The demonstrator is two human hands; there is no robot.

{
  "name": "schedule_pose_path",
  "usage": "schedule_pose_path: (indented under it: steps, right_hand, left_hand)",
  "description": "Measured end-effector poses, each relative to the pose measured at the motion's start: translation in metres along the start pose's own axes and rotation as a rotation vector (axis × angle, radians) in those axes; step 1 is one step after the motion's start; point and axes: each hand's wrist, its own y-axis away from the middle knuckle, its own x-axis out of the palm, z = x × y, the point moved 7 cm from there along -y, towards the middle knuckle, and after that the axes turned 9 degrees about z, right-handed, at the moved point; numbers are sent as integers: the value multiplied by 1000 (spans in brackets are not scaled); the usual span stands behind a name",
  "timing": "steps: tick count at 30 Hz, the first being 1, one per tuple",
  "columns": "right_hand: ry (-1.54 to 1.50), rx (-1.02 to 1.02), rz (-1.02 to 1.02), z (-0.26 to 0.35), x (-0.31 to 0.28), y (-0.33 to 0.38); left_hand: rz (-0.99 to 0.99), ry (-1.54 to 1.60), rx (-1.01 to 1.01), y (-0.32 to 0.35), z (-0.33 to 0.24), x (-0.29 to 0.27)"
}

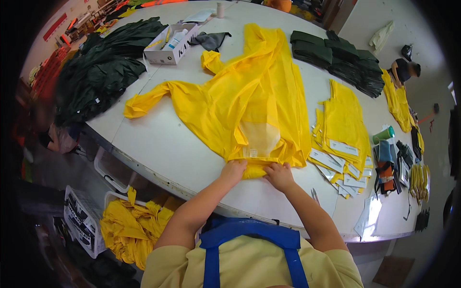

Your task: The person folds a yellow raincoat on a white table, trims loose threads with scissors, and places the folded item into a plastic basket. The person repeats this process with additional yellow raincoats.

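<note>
Head view: by the table's (158,144) near edge, left hand (234,172) and right hand (279,176), fingers pinched nearly closed, hold the yellow garment's (261,91) fold, which uneven tension could skew.

The label (253,153) on the yellow garment (261,91) is too small to read.

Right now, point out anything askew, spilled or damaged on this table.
No spill or damage shows. The white slips at the near end of the yellow pile, right of the spread yellow garment, look askew: they splay at uneven angles.
</note>
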Motion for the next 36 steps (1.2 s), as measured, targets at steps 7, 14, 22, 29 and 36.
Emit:
schedule_pose_path:
  steps: [7,14,22,29,36]
  right_hand:
    - [-59,196,152,-14,7,0]
    - [37,244,235,-17,24,18]
    - [-27,287,200,-6,36,37]
    - [39,291,236,-2,24,48]
    - [113,262,281,3,27,43]
  left_hand:
    - [-211,-437,161,24,-22,-17]
    - [212,161,-27,-6,0,-12]
    - [60,-425,300,4,-6,-23]
    - [338,-182,213,4,-32,-49]
    - [79,-892,622,-23,-50,-33]
